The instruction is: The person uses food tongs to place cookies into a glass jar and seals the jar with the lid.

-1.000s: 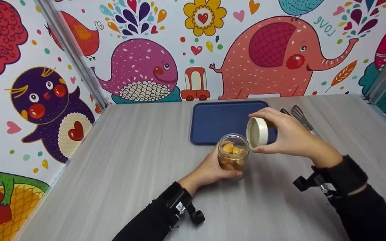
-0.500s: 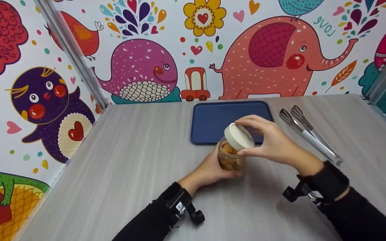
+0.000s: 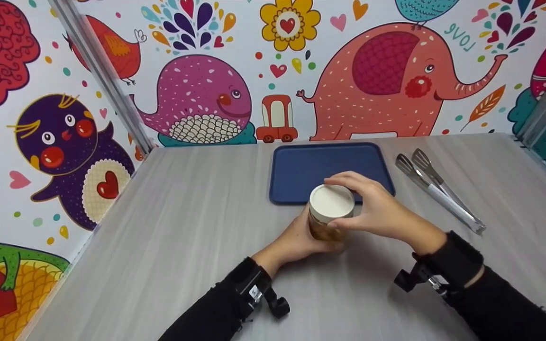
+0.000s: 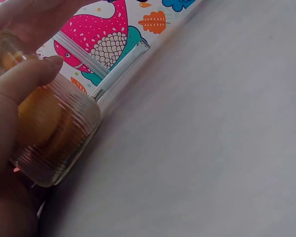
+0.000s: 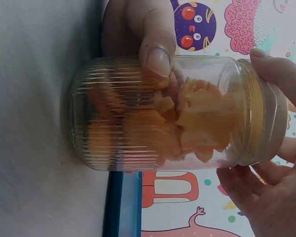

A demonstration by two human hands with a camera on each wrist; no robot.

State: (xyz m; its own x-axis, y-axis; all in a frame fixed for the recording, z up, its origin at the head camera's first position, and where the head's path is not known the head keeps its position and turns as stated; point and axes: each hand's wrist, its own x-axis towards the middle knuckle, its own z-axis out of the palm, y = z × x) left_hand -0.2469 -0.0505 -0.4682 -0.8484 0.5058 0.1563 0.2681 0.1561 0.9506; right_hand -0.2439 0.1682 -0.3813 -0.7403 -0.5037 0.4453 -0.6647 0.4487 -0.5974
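Note:
A ribbed glass jar (image 5: pixel 153 118) with orange-yellow pieces (image 5: pixel 202 123) inside stands upright on the table. My left hand (image 3: pixel 299 239) grips it round the side, thumb across the front. On the mouth of the jar sits a cream-white lid (image 3: pixel 332 201). The fingers and thumb of my right hand (image 3: pixel 379 208) hold that lid by its rim, one on each side. In the left wrist view the jar's lower part (image 4: pixel 59 128) shows under the left thumb, while the lid is out of sight there.
Behind the jar lies a blue tray (image 3: pixel 292 175), close to the right hand. Metal tongs (image 3: pixel 443 194) with dark slotted heads rest on the grey table (image 3: pixel 197 203) to the right. Cartoon-patterned walls (image 3: pixel 197 99) border the table at the back and left.
My right hand has brought the lid left and down, turning it from on edge to flat on the jar's mouth. The left hand and jar have stayed in place.

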